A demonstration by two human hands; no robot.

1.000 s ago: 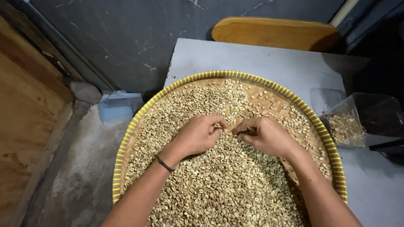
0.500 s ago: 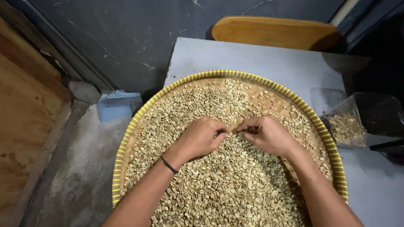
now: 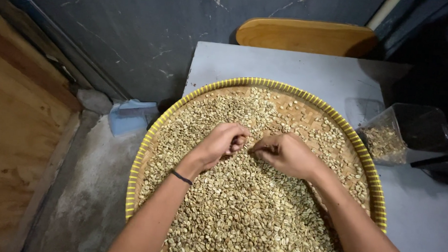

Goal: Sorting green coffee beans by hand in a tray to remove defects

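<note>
A round woven tray with a yellow rim lies on a grey table and is heaped with pale green coffee beans. My left hand is lifted a little above the beans near the tray's middle, fingers curled in. My right hand rests on the beans just to its right, fingertips pinched at the pile. I cannot tell whether either hand holds beans. A thin dark band circles my left wrist.
A clear plastic tub with some beans stands on the grey table right of the tray. A wooden chair back rises behind the table. A light blue container sits on the concrete floor at left, beside wooden boards.
My left hand has lifted off the beans and moved slightly left and up. My right hand has shifted a little left and down along the pile.
</note>
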